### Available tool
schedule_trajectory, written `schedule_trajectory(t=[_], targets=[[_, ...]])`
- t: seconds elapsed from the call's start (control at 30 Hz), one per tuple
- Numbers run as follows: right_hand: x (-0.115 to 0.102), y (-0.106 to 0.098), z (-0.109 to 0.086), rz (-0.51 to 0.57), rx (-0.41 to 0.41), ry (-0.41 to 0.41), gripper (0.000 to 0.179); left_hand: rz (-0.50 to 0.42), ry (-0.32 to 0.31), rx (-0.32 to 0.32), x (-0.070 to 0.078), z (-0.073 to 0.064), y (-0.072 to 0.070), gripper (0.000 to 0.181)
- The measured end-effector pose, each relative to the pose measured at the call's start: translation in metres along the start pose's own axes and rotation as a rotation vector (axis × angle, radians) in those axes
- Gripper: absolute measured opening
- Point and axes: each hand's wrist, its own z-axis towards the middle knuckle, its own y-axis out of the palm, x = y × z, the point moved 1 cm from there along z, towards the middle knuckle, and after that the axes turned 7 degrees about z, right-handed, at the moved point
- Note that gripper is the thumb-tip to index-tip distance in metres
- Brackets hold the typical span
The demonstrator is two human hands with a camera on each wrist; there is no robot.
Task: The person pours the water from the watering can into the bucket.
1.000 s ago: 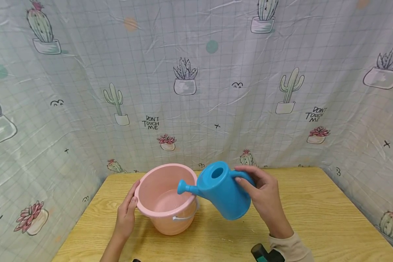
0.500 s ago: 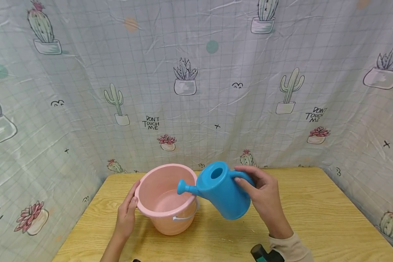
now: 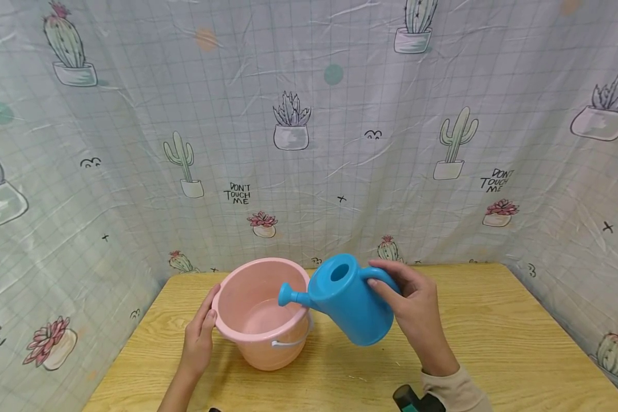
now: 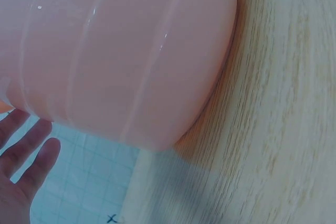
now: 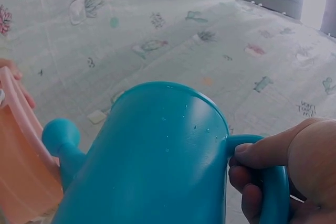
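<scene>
A light-blue watering can (image 3: 357, 309) is tilted to the left, its spout rose (image 3: 286, 294) over the mouth of a pink bucket (image 3: 268, 352). My right hand (image 3: 417, 303) grips the can's handle (image 5: 275, 192), thumb on top and fingers curled beneath. Small drops dot the can's side in the right wrist view. My left hand (image 3: 198, 340) rests against the bucket's left rim, with fairly straight fingers (image 4: 31, 145) along its outer side. The bucket stands on the table, with a white handle (image 3: 290, 343) hanging at its side. The right hand's lower fingers are partly hidden behind the can's handle.
The wood-grain table (image 3: 474, 320) lies under both things. A cactus-print sheet (image 3: 335, 154) encloses the back and sides. At the lower edge, by the right sleeve (image 3: 455, 392), is a black and green device (image 3: 409, 397). Small wet-looking marks (image 3: 357, 377) lie in front of the can.
The watering can has tipped very slightly further left in my right hand. My left hand and the bucket have stayed in place.
</scene>
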Motion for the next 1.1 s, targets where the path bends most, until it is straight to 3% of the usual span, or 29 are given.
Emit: schedule_trajectory(t=[0.6,1.1], targets=[[-0.0022,0.0016,-0.0014,-0.008,0.006,-0.052,0.032,-0.017,-0.025,-0.004,0.0029,0.0001,-0.0004,0.046],[-0.0031,0.0011,-0.0007,0.015,0.065,-0.018,0.037,-0.007,-0.008,0.0,0.0008,0.0003,0.0,0.046]])
